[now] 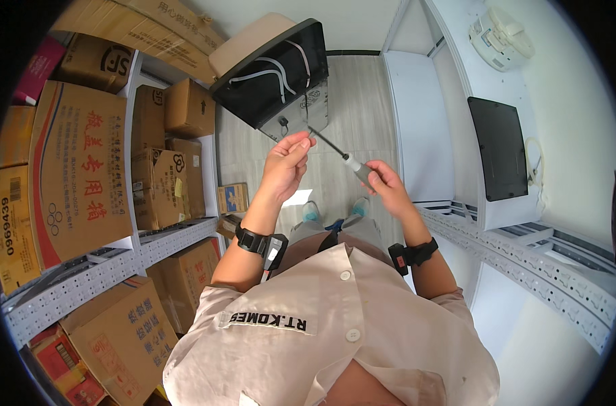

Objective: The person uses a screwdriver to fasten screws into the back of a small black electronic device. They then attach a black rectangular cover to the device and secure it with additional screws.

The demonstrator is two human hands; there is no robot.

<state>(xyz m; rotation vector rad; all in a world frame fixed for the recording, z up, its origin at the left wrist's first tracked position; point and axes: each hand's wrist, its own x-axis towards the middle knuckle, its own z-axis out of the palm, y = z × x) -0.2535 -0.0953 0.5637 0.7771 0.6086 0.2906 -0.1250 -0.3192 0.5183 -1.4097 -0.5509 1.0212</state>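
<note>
In my right hand (386, 185) is the grey handle of a screwdriver (358, 170), its dark shaft pointing up and left. My left hand (290, 165) is at the shaft's tip, thumb and fingertips pinched together; whether something small lies between them cannot be told. Just beyond the hands stands an appliance with an open black underside or interior (282, 71), pale tubes curving inside it. Below this, a grey perforated panel (310, 104) carries a round vent pattern and a short black cable piece.
Metal shelving with cardboard boxes (79, 172) runs along the left. At the right, a white shelf unit (419, 127) holds a flat black panel (498, 148) and a white round appliance (500, 38). A small carton (232, 198) lies on the floor beside the left shelving.
</note>
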